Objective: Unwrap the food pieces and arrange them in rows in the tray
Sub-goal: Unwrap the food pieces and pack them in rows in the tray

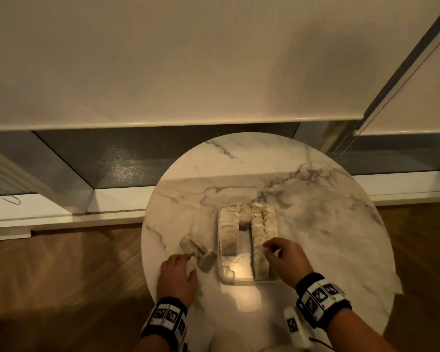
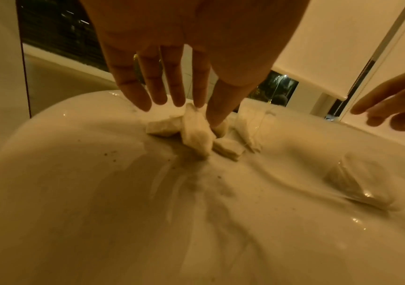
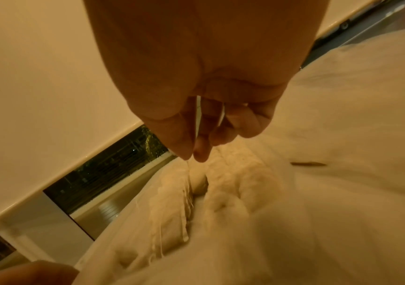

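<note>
Marble table (image 1: pixel 315 250) | left hand (image 1: pixel 177 275) touching food pieces (image 1: pixel 198 252) | tray (image 1: pixel 222 278) half-filled

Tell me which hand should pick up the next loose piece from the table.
Left. The left hand already reaches the loose pieces lying left of the tray, fingers straight. The right hand is over the tray's filled rows, pinching a thin strand.

A round marble table (image 1: pixel 315 199) carries everything. Beside the left hand (image 1: pixel 177 278) lie wrapped pieces (image 1: pixel 197 251) — under the right hand (image 1: pixel 286 257), a clear tray (image 1: pixel 220 273).
</note>
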Tool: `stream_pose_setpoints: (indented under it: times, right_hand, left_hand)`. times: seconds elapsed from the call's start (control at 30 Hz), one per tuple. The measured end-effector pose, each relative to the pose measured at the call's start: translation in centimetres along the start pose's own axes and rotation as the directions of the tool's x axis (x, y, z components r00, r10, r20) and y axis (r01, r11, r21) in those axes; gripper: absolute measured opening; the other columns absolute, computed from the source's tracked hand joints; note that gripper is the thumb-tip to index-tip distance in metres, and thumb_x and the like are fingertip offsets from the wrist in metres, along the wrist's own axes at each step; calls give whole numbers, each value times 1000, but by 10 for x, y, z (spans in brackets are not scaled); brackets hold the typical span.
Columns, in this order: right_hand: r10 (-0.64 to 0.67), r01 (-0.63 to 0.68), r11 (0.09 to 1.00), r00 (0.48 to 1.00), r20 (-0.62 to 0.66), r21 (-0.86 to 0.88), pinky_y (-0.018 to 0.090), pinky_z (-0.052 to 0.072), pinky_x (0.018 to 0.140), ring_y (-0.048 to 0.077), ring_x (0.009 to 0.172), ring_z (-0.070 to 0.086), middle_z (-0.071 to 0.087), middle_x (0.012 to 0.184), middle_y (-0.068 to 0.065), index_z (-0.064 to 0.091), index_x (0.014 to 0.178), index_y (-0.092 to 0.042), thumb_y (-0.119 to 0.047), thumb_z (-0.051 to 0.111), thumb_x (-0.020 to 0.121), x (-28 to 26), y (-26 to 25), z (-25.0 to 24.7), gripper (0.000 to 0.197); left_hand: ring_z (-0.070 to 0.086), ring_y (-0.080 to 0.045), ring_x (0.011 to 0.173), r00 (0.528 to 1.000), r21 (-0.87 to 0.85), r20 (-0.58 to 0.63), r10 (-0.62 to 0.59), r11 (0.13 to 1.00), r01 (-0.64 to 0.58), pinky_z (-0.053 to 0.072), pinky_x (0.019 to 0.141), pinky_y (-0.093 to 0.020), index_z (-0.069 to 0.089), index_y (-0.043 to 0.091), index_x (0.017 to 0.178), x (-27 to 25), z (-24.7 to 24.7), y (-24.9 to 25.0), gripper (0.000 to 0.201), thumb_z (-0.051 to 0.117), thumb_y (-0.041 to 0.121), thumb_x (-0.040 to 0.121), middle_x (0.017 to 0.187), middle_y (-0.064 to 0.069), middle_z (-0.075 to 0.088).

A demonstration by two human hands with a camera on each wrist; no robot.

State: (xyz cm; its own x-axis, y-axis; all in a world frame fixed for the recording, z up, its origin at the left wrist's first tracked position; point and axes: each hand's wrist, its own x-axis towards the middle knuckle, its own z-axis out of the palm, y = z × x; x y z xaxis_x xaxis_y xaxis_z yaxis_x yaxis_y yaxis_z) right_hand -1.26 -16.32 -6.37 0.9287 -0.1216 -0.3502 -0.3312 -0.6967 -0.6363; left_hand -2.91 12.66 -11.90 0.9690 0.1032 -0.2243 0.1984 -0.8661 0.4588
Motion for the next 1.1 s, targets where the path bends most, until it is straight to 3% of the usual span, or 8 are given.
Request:
stream_pose_setpoints:
  times: [0.3,0.47,0.57,0.67,0.8,0.93,1.03,1.1]
  right_hand:
    - [-62,67,994,997,54,-89,22,51,76,-1,74,58,66,91,-17,72,106,-34,-29,63,91,-12,-1,7,18]
    - [-83,91,991,993,79,-98,14,43,74,-5,76,56,62,88,-23,70,109,-35,-31,61,94,-17,-11,11,18]
    - [-69,76,994,994,90,-84,10,40,69,-6,74,57,62,87,-24,70,108,-35,-30,61,94,-17,-15,13,17]
    - [-52,63,995,991,126,-83,14,44,73,-4,77,57,64,91,-22,70,109,-35,-32,60,93,-18,-17,17,19]
    - [-55,50,998,987,150,35,8,43,67,-2,70,60,66,87,-18,71,106,-32,-25,62,94,-23,-27,20,16]
    - [-59,8,948,987,149,319,14,52,64,0,68,64,70,87,-4,73,105,-22,-18,67,92,-27,-47,23,15]
    - [-74,-49,904,961,267,426,22,57,67,7,77,67,70,95,1,69,115,-21,-22,70,92,-29,-59,29,23]
    - [-71,-118,864,934,350,489,27,59,70,14,82,68,69,101,7,65,120,-19,-22,71,91,-31,-65,34,29]
  left_hand:
    - [61,-21,100,999,-88,29,-46,995,49,50,89,-32,65,21,117,6,-3,11,25,55,23,94,107,-2,67]
    - [64,-20,96,993,-202,41,-114,972,120,52,88,-31,66,22,116,3,-6,10,23,57,20,94,106,-2,69]
    - [63,-15,87,990,-312,72,-123,940,140,49,82,-22,68,19,113,1,-9,8,22,63,16,92,98,0,69]
    - [62,-7,83,989,-415,65,-135,897,150,49,80,-17,69,19,107,-3,-17,10,18,67,12,90,91,6,68]
    - [62,-2,83,987,-548,41,-153,823,150,43,65,-3,68,23,98,-11,-28,14,16,66,9,91,92,7,69]
    - [67,-4,74,991,-743,93,-96,655,133,52,61,-13,67,9,99,-14,-40,24,17,61,-5,91,93,-7,67]
    - [68,-10,77,986,-846,168,-9,512,149,56,63,-21,66,0,103,-15,-44,30,18,60,-10,90,93,-16,67]
    - [69,-21,85,979,-885,203,16,432,176,58,66,-27,65,0,105,-16,-44,33,18,60,-10,90,97,-21,68]
